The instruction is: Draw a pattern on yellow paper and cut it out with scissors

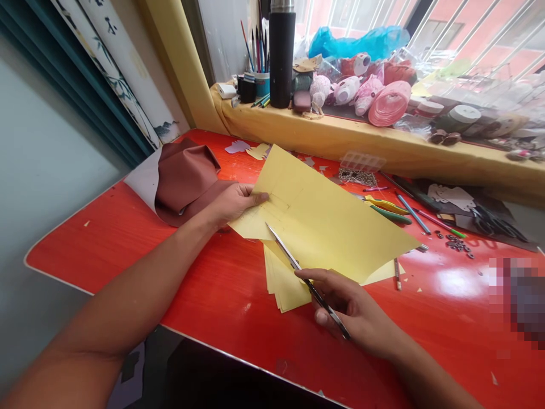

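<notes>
My left hand pinches the left edge of a large yellow paper sheet, held tilted above the red table. My right hand grips a pair of scissors. The blades point up and left into the sheet's lower left part. Under the sheet lies a small stack of yellow paper.
A folded brown leather piece lies at the left. Pencils, pliers with yellow and green handles and small metal rings are scattered to the right. The yellow window ledge carries a black flask, brush cups and pink ribbon rolls.
</notes>
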A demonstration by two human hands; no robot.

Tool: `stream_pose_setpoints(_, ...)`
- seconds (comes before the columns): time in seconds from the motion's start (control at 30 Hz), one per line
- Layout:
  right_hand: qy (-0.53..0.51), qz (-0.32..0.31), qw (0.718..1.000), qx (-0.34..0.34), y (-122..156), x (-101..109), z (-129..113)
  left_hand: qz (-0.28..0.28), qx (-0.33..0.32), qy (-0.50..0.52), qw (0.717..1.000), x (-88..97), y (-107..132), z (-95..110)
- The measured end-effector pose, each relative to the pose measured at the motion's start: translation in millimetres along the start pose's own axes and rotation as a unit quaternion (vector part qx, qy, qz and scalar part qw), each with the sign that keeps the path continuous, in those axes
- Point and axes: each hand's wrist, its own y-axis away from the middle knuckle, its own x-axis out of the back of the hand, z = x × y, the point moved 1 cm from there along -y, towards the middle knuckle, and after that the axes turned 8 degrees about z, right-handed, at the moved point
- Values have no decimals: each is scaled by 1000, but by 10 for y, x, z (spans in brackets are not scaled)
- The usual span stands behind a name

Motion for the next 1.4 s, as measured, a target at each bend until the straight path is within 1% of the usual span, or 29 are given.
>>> stream_pose_setpoints(0.77,-16,-7,1000,-4,-7,3,36,-5,17,1,1000,3,-18,-15)
stream_pose_setpoints(1.07,-20,-20,1000,3,-17,13,57,6,24,10,1000,11,-52,-42)
stream_pose_setpoints(1.2,-25,-20,999,5,-9,15,49,26,19,17,999,61,-81,-75)
stream_pose_setpoints(1.3,-33,-24,999,7,-7,15,48,59,8,29,998,139,-126,-99)
stream_pose_setpoints(1.4,-38,-15,999,19,-8,17,45,102,-9,57,993,228,-193,-97)
